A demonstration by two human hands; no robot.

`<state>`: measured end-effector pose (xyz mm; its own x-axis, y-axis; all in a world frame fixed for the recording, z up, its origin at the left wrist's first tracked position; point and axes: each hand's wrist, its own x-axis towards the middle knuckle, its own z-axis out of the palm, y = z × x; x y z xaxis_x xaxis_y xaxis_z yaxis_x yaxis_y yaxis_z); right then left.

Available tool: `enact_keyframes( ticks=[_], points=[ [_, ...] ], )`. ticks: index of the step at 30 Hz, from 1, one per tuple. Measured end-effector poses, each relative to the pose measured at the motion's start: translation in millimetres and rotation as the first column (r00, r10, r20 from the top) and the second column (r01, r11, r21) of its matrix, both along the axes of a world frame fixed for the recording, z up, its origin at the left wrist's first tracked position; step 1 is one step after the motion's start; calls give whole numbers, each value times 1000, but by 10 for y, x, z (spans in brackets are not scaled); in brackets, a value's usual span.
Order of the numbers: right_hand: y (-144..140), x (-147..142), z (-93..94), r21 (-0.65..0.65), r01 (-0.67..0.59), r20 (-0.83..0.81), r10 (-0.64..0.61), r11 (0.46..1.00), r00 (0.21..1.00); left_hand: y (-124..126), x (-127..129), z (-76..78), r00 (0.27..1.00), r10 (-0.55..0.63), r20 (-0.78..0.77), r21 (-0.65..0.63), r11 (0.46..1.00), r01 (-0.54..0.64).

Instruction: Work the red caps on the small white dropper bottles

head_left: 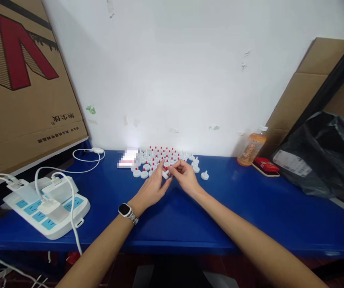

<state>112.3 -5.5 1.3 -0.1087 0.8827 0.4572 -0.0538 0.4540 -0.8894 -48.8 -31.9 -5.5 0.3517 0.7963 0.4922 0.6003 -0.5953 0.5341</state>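
My left hand [152,188], with a watch [125,209] on its wrist, grips a white nozzle cap [165,175] between thumb and fingers. Close against it, the fingers of my right hand [186,178] are pinched together at the cap's tip end; whatever they hold is hidden. Just beyond my hands stands a cluster of white nozzle caps [144,173], many topped with small red tips [166,156]. Plain white nozzle caps without red tips sit on the cluster's right side, and one cap [204,175] stands apart there.
A white power strip [84,208] with plugged-in chargers and cables lies on the blue table [105,200] at left. An orange drink bottle [252,147], a red packet [266,164] on a phone, and a dark plastic bag [324,156] are at right. Cardboard [60,88] leans at left.
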Motion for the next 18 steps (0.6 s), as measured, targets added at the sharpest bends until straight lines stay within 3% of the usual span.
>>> enact_keyframes(
  ticks=[3,5,10,15,18],
  points=[
    [116,73,62,121,101,170,-120,988,978,27,-113,103,986,161,-36,48,986,-159],
    [209,91,98,186,103,321,-160,977,934,65,-213,178,952,304,28,46,951,-305],
    [446,-39,82,214,-96,666,-73,972,743,163,-420,262,827,548,128,12,833,-553],
    [527,-213,41,251,-127,747,-108,960,656,193,-596,254,669,743,34,-63,669,-740],
    [507,-243,86,259,-78,762,-154,963,629,218,-713,216,608,794,13,-103,606,-789]
  ],
)
